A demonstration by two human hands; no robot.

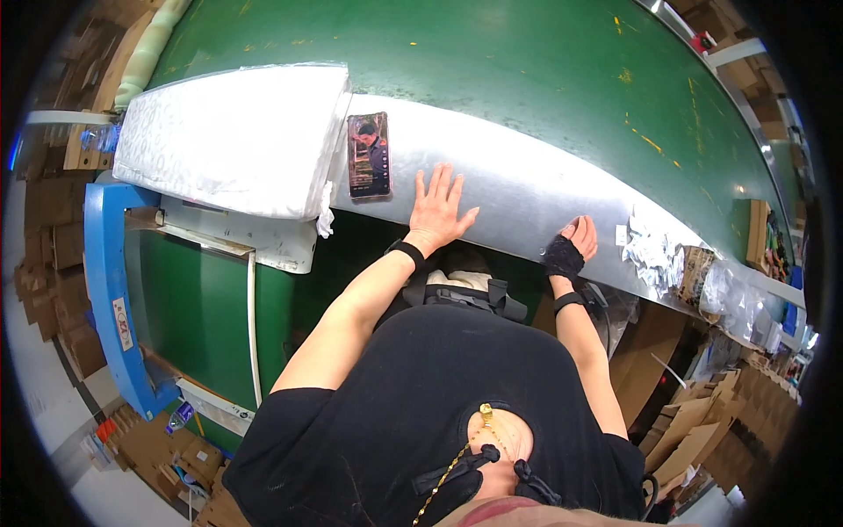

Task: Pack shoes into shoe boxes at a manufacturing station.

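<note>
Bare left hand spread and holding nothing, we appear to lean lightly on a metal ledge, the phone lying just beyond those fingers to the left. Our right hand, fingers loosely curled at the ledge's edge, may hold something; we cannot tell. In our judgement, a flat left palm, kept apart from the phone, makes the steadiest rest. At left, a white wrapped package hides its contents from us. Beyond the paper scraps, a tan box stands by small colourful items, too small to identify.
</note>
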